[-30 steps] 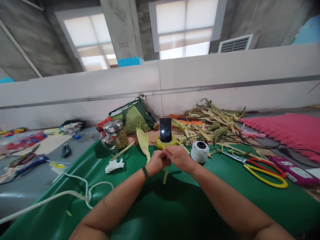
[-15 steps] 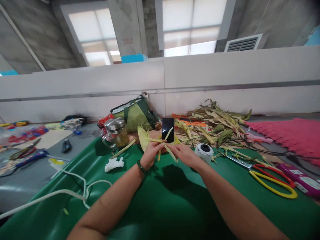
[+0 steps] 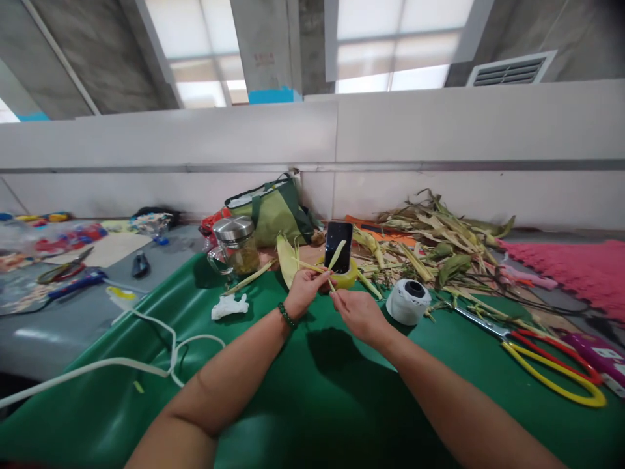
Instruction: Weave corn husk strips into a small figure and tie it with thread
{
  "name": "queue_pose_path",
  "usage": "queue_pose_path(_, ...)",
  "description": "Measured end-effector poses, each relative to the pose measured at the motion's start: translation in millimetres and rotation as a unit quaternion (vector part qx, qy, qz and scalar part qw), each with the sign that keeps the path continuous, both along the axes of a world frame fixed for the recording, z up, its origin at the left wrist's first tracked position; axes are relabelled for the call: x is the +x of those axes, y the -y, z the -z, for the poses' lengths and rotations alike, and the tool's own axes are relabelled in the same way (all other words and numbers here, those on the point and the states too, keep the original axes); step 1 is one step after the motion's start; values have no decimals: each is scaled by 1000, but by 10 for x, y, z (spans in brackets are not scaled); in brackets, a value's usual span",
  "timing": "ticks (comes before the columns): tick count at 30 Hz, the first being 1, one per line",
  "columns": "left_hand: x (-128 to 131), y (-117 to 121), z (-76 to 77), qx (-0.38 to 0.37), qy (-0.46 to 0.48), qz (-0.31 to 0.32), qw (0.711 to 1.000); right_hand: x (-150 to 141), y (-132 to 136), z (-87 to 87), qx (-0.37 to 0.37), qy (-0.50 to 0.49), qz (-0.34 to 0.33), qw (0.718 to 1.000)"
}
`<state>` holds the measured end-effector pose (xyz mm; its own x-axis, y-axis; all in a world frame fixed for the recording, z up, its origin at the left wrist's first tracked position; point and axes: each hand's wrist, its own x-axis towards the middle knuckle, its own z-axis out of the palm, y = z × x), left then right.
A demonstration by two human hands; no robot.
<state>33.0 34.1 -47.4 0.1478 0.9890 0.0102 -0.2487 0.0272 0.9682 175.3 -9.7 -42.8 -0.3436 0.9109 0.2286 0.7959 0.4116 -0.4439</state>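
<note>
In the middle of the head view my left hand [image 3: 303,292] pinches pale green corn husk strips [image 3: 336,254], which cross one another and stick out above the fingers. My right hand [image 3: 360,314] is close beside it, its thumb and fingertips closed on the lower end of a strip. Both hands are above the green mat [image 3: 312,404]. Behind them a phone [image 3: 338,238] stands upright against a yellow roll of tape [image 3: 347,280]. A wide corn husk [image 3: 286,260] lies just left of the phone.
To the right are a white thread spool [image 3: 408,305], large scissors [image 3: 551,365] with red and yellow handles, and a heap of dried husks [image 3: 439,228]. Leftward are a glass jar [image 3: 237,251], a crumpled white tissue [image 3: 229,307], a white cable [image 3: 122,361] and a green bag [image 3: 276,215].
The view has shifted, so everything sits a little differently in it. My right hand has turned and lowered slightly; the loose strip ends that hung below the hands no longer show there.
</note>
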Motion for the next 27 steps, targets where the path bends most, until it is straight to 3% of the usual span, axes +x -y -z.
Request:
queue_pose_path(4, -23, -11, -11, -1, 4, 62, 998, 56, -92, 5, -102, -126, -21, 987)
queue_pose_path(7, -29, 11, 0, 35, -6, 48, 998, 73, -133, 21, -108, -198, -40, 973)
queue_pose_path(11, -13, 13, 36, 71, -33, 15, 997, 69, -111, 32, -67, -179, -51, 980)
queue_pose_path(15, 8, -10, 51, 56, -40, 0, 998, 56, -73, 16, -3, -117, -41, 992)
queue_pose_path(18, -8, 7, 16, 55, -30, 6, 998, 48, -82, 6, -35, -158, -36, 986)
queue_pose_path(21, -46, 38, -41, 46, 6, 60, 997, 68, -98, -11, -98, -215, -39, 971)
queue_pose_path(23, -63, 46, -67, 40, 28, 72, 996, 96, -83, -39, -41, -244, -15, 969)
queue_pose_path(26, -49, 54, -73, 54, 41, 24, 997, 123, -14, -82, 176, -250, 39, 952)
queue_pose_path(27, -32, 62, -68, 61, 44, 11, 997, 118, 11, -85, 214, -232, 41, 948)
